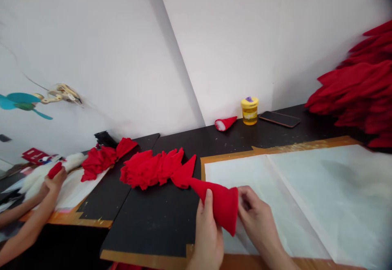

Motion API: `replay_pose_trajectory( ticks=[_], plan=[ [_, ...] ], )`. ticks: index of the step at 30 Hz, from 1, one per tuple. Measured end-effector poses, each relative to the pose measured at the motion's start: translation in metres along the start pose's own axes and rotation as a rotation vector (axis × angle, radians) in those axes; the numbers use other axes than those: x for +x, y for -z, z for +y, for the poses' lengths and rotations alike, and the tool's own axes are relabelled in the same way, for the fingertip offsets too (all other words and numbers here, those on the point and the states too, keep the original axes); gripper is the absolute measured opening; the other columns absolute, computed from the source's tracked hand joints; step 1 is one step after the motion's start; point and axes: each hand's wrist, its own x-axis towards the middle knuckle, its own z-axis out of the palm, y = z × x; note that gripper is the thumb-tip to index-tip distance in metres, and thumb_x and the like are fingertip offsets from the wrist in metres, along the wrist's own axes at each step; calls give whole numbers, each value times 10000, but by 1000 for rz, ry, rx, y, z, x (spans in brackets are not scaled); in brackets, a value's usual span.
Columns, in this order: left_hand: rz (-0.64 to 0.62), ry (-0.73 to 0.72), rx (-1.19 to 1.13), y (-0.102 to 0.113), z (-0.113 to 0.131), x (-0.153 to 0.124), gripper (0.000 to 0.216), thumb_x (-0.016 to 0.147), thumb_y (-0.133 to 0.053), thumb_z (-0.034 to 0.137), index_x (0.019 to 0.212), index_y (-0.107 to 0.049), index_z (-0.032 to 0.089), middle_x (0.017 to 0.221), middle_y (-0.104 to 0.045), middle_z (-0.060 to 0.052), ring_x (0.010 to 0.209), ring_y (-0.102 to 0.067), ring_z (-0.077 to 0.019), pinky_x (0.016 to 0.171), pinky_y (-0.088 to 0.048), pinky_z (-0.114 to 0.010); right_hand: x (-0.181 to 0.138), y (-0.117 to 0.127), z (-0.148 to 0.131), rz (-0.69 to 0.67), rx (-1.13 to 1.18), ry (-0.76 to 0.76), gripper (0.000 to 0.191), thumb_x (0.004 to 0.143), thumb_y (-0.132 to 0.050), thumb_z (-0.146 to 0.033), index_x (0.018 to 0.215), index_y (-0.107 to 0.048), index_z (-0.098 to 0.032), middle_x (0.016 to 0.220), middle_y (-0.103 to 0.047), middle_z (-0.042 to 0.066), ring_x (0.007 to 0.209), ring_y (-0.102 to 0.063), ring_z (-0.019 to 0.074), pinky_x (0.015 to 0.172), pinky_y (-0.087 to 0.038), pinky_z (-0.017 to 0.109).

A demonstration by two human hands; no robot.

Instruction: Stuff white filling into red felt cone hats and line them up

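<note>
My left hand (208, 225) is closed around a red felt cone-shaped hat (222, 202), thumb on top. The hat lies on its side in the air, its tip pointing left and its wide end facing right. At that wide end is my right hand (259, 217), fingers bent and drawn together against the rim. Its fingertips are partly hidden there, so I cannot make out what they pinch. Left of the hat's tip, a row of red felt cones (153, 168) lies on the black table (153, 217).
White sheets (306, 192) cover the table's right side. Behind stand a small stuffed red cone (226, 123), a yellow-lidded tub (250, 111) and a phone (279, 119). Red felt pieces (361, 90) pile up at right. A co-worker's hands (53, 182) hold something red at left.
</note>
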Motion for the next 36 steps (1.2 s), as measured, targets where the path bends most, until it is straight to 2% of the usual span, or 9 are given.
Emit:
replay_pose_trajectory(
  ticks=[4, 7, 12, 16, 19, 21, 27, 32, 36],
  plan=[
    [38, -76, 35, 1, 12, 9, 507, 734, -831, 417, 1126, -615, 178, 934, -757, -104, 826, -729, -258, 738, -581, -346, -3, 11, 0, -14, -67, 115, 96, 891, -528, -337, 867, -521, -244, 850, -671, 2, 677, -601, 152, 610, -493, 241],
    [30, -93, -19, 4, 19, 20, 417, 743, -816, 428, 1008, -648, 153, 841, -747, -86, 745, -712, -231, 716, -573, -337, -11, 13, -4, -23, -154, 333, 128, 921, -573, -321, 1023, -538, -252, 1096, -659, 53, 765, -634, 153, 685, -535, 260],
    [-8, 9, -22, 6, 18, 18, 432, 782, -763, 498, 951, -686, 108, 915, -744, -128, 849, -715, -254, 821, -565, -364, -14, 4, -6, -71, -320, 574, 302, 924, -525, -156, 1208, -540, -259, 1148, -616, 85, 910, -667, 184, 736, -565, 276],
    [-70, -32, 74, 1, 11, 5, 446, 758, -819, 369, 1116, -655, 160, 1069, -743, -124, 1063, -691, -280, 923, -540, -357, -9, -9, -4, -129, -276, 524, 290, 879, -473, -94, 1115, -562, -238, 1059, -640, 76, 933, -683, 199, 759, -588, 290],
    [-31, -49, 102, -2, 10, 3, 432, 768, -808, 309, 1136, -636, 162, 1058, -750, -127, 1022, -708, -270, 896, -552, -347, -11, -16, -1, -137, -311, 451, 495, 778, -557, -111, 1257, -500, -225, 1255, -582, 127, 1102, -651, 268, 837, -594, 355],
    [17, -55, 91, -4, 9, 6, 405, 754, -810, 288, 1099, -644, 154, 1003, -758, -122, 947, -724, -258, 850, -565, -342, -13, -18, 1, -159, -301, 412, 541, 756, -533, -91, 1275, -478, -234, 1292, -554, 122, 1104, -652, 254, 836, -590, 346],
    [56, -80, 39, -6, 5, 11, 415, 585, -894, 237, 923, -668, 152, 790, -743, -44, 723, -701, -193, 717, -561, -299, -4, -10, 6, -213, -185, 451, 179, 831, -460, -86, 873, -561, -227, 845, -589, 8, 731, -633, 149, 659, -521, 247],
    [61, -105, 11, -3, 13, 21, 392, 604, -880, 220, 921, -664, 143, 747, -745, -46, 664, -695, -196, 672, -551, -299, -4, 15, -7, -298, -147, 348, 82, 868, -544, -201, 804, -588, -228, 793, -664, -4, 725, -658, 162, 673, -506, 251],
    [87, -113, -48, 4, 37, 38, 260, 703, -819, 196, 902, -654, 166, 736, -739, -7, 617, -678, -151, 611, -526, -238, 8, 68, -5, -243, -188, 219, 184, 838, -625, -408, 761, -641, -241, 816, -718, 28, 675, -675, 194, 588, -531, 255]
  ],
)
